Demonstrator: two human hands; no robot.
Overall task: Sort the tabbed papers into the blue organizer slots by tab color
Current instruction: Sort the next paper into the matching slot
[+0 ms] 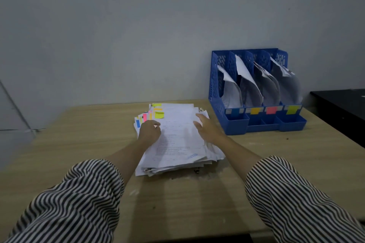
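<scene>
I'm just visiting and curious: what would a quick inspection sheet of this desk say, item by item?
Surface: light wooden table, with dark specks and pale smudges near the front of the stack.
Job's things: untidy stack of white papers with coloured tabs at its far left; blue plastic four-slot organizer to the right, curled sheets in every slot, front labels blue, orange, pink, yellow-green.
Clutter: nothing seen.
Grips: left hand rests on the stack by the tabs, fingers curled; right hand lies open on the stack's right edge.
Cables: nothing seen.
Surroundings: plain grey wall; black surface at far right.
</scene>
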